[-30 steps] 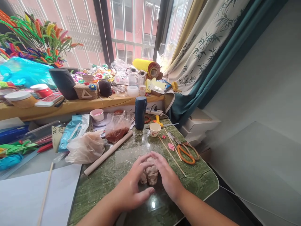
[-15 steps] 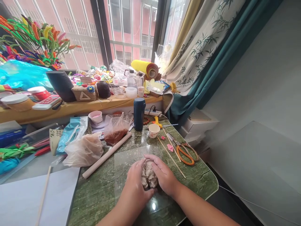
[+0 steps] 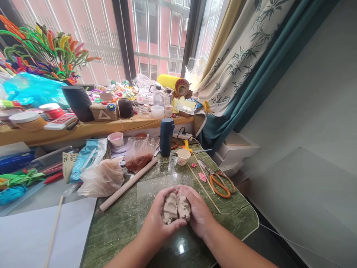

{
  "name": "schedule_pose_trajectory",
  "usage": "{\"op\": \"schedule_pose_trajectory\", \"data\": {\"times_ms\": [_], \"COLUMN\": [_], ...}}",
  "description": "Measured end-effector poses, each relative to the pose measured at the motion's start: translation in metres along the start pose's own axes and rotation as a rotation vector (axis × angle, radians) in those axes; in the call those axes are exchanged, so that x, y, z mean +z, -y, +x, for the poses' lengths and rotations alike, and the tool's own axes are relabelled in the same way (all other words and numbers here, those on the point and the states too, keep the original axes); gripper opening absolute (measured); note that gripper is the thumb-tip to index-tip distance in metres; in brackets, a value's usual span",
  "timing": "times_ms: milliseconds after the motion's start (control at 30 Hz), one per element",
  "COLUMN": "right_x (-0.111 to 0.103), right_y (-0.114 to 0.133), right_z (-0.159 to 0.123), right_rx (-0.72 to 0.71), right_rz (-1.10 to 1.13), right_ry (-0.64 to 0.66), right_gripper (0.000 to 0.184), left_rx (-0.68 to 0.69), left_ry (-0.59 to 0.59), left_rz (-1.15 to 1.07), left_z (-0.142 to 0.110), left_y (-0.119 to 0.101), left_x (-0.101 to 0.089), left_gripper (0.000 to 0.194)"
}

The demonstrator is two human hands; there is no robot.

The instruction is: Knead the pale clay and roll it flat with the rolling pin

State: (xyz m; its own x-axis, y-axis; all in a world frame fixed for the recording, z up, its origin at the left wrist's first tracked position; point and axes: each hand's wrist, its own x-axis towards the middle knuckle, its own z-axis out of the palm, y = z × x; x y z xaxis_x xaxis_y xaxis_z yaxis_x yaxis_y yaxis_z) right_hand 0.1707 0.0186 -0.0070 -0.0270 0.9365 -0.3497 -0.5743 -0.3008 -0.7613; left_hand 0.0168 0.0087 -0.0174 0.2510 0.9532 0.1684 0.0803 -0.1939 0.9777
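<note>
A lump of pale grey-beige clay (image 3: 170, 208) with a rough, cracked surface is cupped between both hands, low in the middle of the head view. A deep split runs down it, so that it shows as two chunks side by side. My left hand (image 3: 158, 214) wraps the left chunk, its thumb along the near side. Around the right chunk curls my right hand (image 3: 198, 212), fingers over the far side. Under the hands lies a clear plastic sheet (image 3: 146, 190) on the green marbled table (image 3: 117, 230). Whether the clay touches the sheet is hidden.
Left of the hands lies a rolling pin (image 3: 128, 184), near bagged brown clay (image 3: 139, 162). A paper cup (image 3: 183, 156) and a dark blue bottle (image 3: 166, 137) stand beyond. Orange-handled scissors (image 3: 220, 186) and thin wooden sticks (image 3: 205, 190) lie to the right.
The split in the clay has widened and both chunks show more of their surface. The hands have turned slightly outward with it. The camera view has shifted a little.
</note>
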Motion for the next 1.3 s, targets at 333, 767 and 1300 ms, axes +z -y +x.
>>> {"op": "schedule_pose_trajectory", "data": {"times_ms": [333,767,1300], "right_x": [-0.002,-0.009,-0.015], "right_y": [0.039,0.001,0.034], "right_z": [0.006,0.034,0.03], "right_rx": [-0.304,-0.929,-0.85], "right_rz": [-0.492,-1.487,-1.187], "right_ry": [-0.04,0.268,0.307], "right_gripper": [0.044,0.018,0.04], "left_rx": [-0.183,-0.371,-0.382], "left_ry": [-0.178,-0.544,-0.535], "left_rz": [-0.294,-0.66,-0.752], "left_z": [0.006,0.022,0.023], "left_y": [-0.004,0.0,0.002], "left_x": [-0.01,-0.015,-0.016], "left_gripper": [0.063,0.056,0.059]}}
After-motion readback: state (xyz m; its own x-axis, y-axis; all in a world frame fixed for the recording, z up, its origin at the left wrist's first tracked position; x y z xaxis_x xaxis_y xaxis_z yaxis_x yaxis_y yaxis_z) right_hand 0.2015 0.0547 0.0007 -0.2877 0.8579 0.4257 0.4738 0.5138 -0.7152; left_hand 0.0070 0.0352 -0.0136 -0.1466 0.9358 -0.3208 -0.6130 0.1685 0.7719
